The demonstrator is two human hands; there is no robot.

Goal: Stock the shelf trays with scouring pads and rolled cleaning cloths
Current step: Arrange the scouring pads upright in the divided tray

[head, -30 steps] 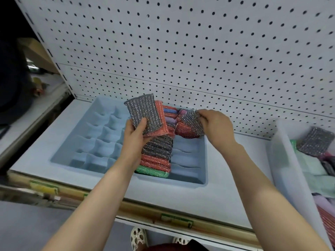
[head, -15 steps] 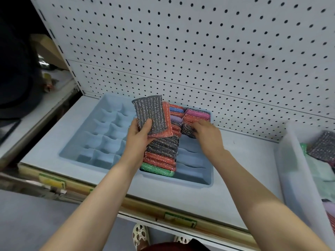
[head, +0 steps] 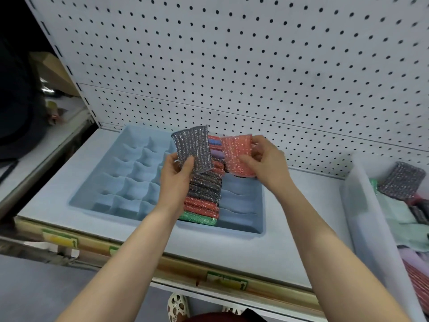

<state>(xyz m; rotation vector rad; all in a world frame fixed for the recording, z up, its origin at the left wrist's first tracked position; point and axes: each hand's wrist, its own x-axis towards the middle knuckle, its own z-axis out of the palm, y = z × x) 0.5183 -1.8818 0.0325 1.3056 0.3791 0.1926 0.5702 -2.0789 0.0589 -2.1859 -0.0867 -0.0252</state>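
Note:
A light blue divided tray [head: 120,177] lies on the white shelf. One of its columns holds a row of scouring pads [head: 204,194] standing on edge, in grey, red and green. My left hand [head: 176,180] holds two grey glittery scouring pads [head: 193,148] upright above that row. My right hand [head: 264,163] pinches a red scouring pad [head: 236,154] beside them, above the tray's right column. More pads in blue, purple and red show at the back of the tray, partly hidden behind the held ones.
A white pegboard [head: 255,66] forms the back wall. A clear plastic bin [head: 362,217] at the right holds a grey pad [head: 404,180], green cloths and other stock. The shelf's front edge [head: 227,277] carries price labels. A neighbouring shelf lies to the left.
My right hand left the pads at the back of the tray and took the red pad off the left hand's stack, pulling it to the right. The left hand keeps the grey pads.

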